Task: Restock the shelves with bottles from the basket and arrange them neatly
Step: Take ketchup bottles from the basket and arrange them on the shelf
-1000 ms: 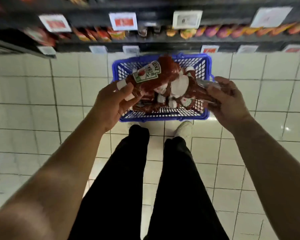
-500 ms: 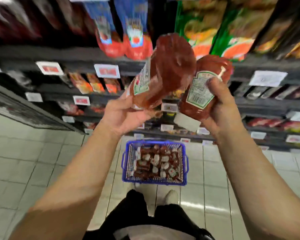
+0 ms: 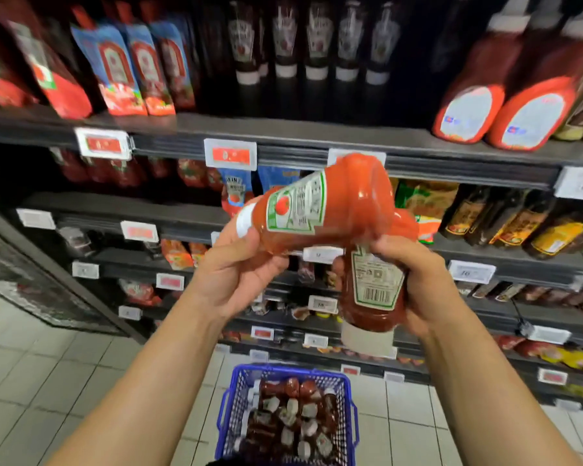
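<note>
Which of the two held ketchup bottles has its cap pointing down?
The bottle in the right hand, barcode label facing the camera; the left hand's bottle lies tilted sideways.

2 hands up: left hand (image 3: 239,274), right hand (image 3: 421,280), 1 ketchup bottle each, so 2 bottles held: the tilted bottle (image 3: 320,203) and the cap-down bottle (image 3: 372,287). 1 blue basket (image 3: 229,408) on the floor below them, approx a dozen more bottles piled inside, exact no. can't tell. Above the basket, on the top shelf (image 3: 317,132): 3 blue-and-red pouches (image 3: 115,68), 5 dark bottles (image 3: 313,45) in a row, 2 big red bottles (image 3: 505,109) w/ white labels at far right.
</note>
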`<state>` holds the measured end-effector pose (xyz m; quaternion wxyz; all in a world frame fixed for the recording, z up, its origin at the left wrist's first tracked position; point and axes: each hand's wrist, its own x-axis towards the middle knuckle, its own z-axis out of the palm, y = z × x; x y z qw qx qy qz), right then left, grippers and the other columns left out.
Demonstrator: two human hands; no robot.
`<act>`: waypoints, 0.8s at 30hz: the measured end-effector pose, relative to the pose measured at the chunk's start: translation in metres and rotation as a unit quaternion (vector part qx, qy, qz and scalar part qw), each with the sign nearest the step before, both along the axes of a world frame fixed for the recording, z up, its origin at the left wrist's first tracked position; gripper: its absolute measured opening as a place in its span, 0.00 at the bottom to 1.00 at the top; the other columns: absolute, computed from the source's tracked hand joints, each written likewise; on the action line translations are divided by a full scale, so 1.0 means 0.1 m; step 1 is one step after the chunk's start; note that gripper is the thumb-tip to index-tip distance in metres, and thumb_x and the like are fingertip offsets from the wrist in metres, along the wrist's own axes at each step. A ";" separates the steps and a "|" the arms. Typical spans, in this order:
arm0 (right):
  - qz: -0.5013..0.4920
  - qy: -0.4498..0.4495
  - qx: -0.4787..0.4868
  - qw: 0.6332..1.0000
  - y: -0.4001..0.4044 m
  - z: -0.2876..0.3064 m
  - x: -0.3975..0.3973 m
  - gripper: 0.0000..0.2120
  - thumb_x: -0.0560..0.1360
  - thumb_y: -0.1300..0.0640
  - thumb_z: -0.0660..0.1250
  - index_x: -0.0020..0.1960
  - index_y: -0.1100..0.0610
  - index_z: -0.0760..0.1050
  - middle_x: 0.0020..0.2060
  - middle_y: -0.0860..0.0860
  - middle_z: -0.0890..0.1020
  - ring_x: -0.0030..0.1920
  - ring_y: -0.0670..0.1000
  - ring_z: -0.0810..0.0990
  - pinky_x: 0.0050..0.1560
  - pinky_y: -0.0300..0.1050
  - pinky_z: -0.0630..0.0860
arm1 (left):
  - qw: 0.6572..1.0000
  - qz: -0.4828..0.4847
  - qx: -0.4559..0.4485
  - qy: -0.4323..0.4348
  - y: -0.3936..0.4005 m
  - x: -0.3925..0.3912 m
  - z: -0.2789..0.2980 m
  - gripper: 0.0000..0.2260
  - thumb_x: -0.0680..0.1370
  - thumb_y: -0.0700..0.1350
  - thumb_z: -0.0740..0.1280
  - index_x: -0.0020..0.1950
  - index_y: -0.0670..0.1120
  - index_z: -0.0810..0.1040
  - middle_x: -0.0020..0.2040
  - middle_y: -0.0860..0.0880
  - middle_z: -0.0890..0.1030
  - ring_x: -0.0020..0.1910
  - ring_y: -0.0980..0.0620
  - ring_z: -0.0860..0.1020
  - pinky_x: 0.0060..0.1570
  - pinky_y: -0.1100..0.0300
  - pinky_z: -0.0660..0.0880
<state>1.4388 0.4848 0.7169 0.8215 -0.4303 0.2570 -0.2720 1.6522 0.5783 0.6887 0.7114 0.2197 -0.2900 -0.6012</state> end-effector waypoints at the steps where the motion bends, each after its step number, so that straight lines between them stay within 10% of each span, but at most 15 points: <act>1: -0.007 -0.014 -0.008 1.000 -0.02 0.08 0.08 0.34 0.51 0.50 0.84 0.53 0.63 0.82 0.40 0.65 0.84 0.35 0.62 0.84 0.38 0.53 0.83 | 1.000 0.003 0.000 -0.018 -0.06 0.08 0.08 0.26 0.67 0.45 0.82 0.63 0.46 0.82 0.54 0.45 0.85 0.48 0.52 0.83 0.40 0.61 0.80; 6: -0.112 -0.076 -0.027 0.990 -0.18 0.57 0.64 0.09 0.64 0.56 0.71 0.40 0.60 0.84 0.36 0.59 0.83 0.35 0.59 0.81 0.37 0.50 0.83 | 0.990 0.005 0.000 -0.144 -0.31 0.53 0.46 0.34 0.64 0.46 0.83 0.65 0.46 0.72 0.55 0.44 0.84 0.49 0.43 0.85 0.44 0.52 0.82; 12: -0.143 -0.019 -0.045 0.989 -0.28 0.86 1.24 0.17 0.67 0.54 0.73 0.52 0.62 0.82 0.44 0.62 0.85 0.41 0.59 0.85 0.41 0.56 0.85 | 0.920 0.042 -0.045 -0.388 -0.60 0.89 0.77 0.38 0.69 0.46 0.80 0.73 0.62 0.65 0.62 0.52 0.82 0.56 0.46 0.84 0.45 0.50 0.83; 15: -0.194 0.013 -0.097 0.976 -0.36 0.97 1.48 0.17 0.72 0.58 0.74 0.58 0.65 0.81 0.50 0.67 0.84 0.48 0.63 0.84 0.53 0.61 0.83 | 0.926 0.072 -0.043 -0.369 -0.77 0.99 0.86 0.37 0.66 0.48 0.81 0.71 0.56 0.68 0.59 0.52 0.83 0.57 0.50 0.83 0.51 0.56 0.81; 24: -0.238 0.104 -0.327 0.909 -1.26 1.29 1.33 0.14 0.68 0.55 0.80 0.51 0.55 0.84 0.44 0.56 0.88 0.45 0.56 0.87 0.47 0.50 0.83 | 0.926 0.079 0.062 -0.364 -1.35 1.33 1.04 0.31 0.58 0.49 0.80 0.59 0.49 0.78 0.46 0.48 0.84 0.43 0.51 0.82 0.43 0.58 0.78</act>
